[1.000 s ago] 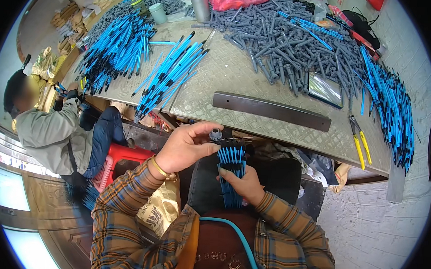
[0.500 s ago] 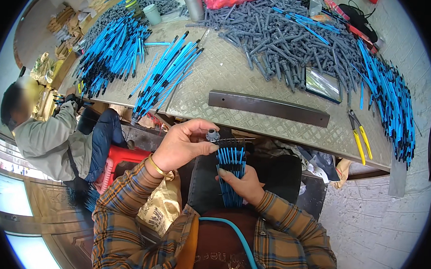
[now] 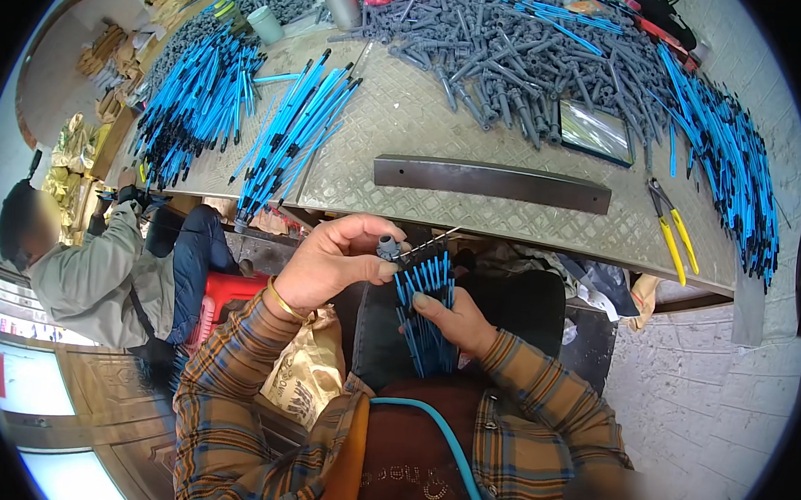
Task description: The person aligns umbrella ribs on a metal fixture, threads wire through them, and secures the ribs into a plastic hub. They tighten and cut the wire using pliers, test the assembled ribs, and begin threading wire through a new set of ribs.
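Over my lap, my left hand (image 3: 332, 260) pinches a grey plastic tube fitting (image 3: 388, 247) between thumb and fingers. From beside the fitting a thin dark rod (image 3: 433, 240) slants up to the right, across the top of the bundle; how it joins the fitting is not clear. My right hand (image 3: 454, 321) is closed around a bundle of blue sticks with black tips (image 3: 428, 288), held tips up just right of the fitting. The bundle's lower part reaches down toward my dark shirt.
On the table (image 3: 350, 179) lie a dark metal bar (image 3: 492, 183), yellow-handled pliers (image 3: 673, 230), a phone-like slab (image 3: 597, 132) and a heap of grey fittings (image 3: 519, 66). Blue sticks are piled left (image 3: 196, 94) and right (image 3: 727, 158). A co-worker (image 3: 100, 270) sits at left.
The thin rod, nearly level before, now tilts upward to the right. The fitting in my left hand has turned slightly. My right hand still grips the bundle; the whole view has shifted a little.
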A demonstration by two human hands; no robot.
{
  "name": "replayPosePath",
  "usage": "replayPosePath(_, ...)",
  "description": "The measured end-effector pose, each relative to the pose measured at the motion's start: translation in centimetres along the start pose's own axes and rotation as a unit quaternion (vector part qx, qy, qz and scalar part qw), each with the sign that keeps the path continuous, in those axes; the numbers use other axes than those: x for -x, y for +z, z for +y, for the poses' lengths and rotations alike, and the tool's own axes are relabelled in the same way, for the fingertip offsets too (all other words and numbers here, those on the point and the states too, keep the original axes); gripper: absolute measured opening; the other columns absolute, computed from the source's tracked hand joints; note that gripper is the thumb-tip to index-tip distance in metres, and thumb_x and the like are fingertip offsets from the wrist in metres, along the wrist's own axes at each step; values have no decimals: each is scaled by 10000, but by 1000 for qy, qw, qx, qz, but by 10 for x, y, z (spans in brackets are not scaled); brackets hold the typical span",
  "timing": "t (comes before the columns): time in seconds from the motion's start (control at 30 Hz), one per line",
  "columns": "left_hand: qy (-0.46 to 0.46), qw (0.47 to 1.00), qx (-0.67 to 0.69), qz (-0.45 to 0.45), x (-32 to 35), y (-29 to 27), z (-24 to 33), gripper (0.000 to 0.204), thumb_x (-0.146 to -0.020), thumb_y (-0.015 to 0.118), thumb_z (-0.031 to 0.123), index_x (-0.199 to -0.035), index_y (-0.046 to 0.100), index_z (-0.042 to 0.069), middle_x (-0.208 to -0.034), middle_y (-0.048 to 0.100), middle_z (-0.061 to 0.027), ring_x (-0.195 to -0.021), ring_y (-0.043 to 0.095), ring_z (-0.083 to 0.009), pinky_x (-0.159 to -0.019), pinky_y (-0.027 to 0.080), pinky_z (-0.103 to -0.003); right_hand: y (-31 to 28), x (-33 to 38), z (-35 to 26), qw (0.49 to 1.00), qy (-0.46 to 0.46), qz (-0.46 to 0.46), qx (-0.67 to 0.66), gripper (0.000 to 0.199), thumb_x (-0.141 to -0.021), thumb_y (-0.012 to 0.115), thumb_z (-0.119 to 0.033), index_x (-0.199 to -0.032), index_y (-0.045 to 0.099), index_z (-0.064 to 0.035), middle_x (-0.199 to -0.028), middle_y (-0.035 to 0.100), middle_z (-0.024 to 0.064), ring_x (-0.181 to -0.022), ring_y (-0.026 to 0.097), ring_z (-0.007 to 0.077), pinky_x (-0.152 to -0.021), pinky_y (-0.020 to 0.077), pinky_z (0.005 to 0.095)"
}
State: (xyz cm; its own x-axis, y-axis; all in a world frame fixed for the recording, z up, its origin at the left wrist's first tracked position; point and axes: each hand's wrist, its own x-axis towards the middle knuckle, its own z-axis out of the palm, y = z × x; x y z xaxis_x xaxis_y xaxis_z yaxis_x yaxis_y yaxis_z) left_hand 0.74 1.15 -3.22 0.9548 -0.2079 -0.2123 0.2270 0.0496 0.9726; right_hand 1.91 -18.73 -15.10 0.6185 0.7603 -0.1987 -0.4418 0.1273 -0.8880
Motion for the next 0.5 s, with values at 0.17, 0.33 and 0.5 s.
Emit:
replayPosePath(0.17,-7,999,11,-36,1,-2,-2,276,-819,577,-50,-1086,563,19,-937,613,-22,-832,574,-66,-722,481,-212,-2,-2,2,998,6,-56,-40,345,-899,548,-328,-1049,540,-17,-889,604,71,-751,633,163,-663,531,297)
replayPosePath(0.33,51,998,-7,40,3,11,-19,302,-808,614,-21,-1104,565,17,-1011,616,-45,-910,571,-87,-775,473,-231,-1,-2,10,1000,-3,6,-3,343,-898,550,-331,-1038,549,-17,-855,603,60,-743,631,154,-652,526,286)
replayPosePath(0.5,145,961,-204,120,4,12,-38,386,-767,692,42,-1131,568,12,-998,628,-67,-907,576,-97,-786,465,-238,2,0,9,998,-13,51,28,339,-898,545,-354,-967,576,-23,-800,601,42,-740,618,131,-627,509,263)
